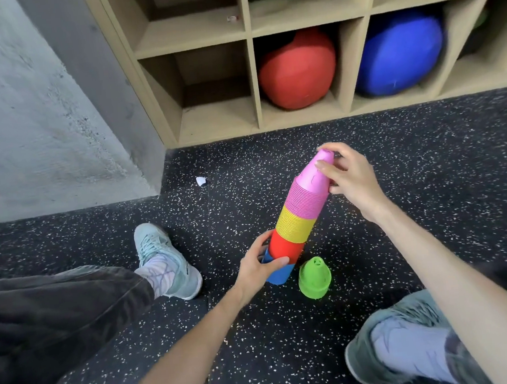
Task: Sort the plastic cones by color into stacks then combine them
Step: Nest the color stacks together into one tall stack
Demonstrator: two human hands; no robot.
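Note:
A tall combined stack of cones stands tilted on the speckled floor: blue cones (280,274) at the bottom, then red (285,246), yellow (295,225) and pink (311,189) on top. My left hand (258,267) grips the stack's base around the blue and red cones. My right hand (348,176) pinches the pink tip between thumb and fingers. A small green stack of cones (314,277) stands apart on the floor, just right of the tall stack's base.
A wooden cubby shelf (253,77) stands behind, holding a red ball (296,70), a blue ball (400,54) and a green one above. A grey wall is at left. A paper scrap (201,181) lies on the floor. My shoes (165,259) (409,347) flank the cones.

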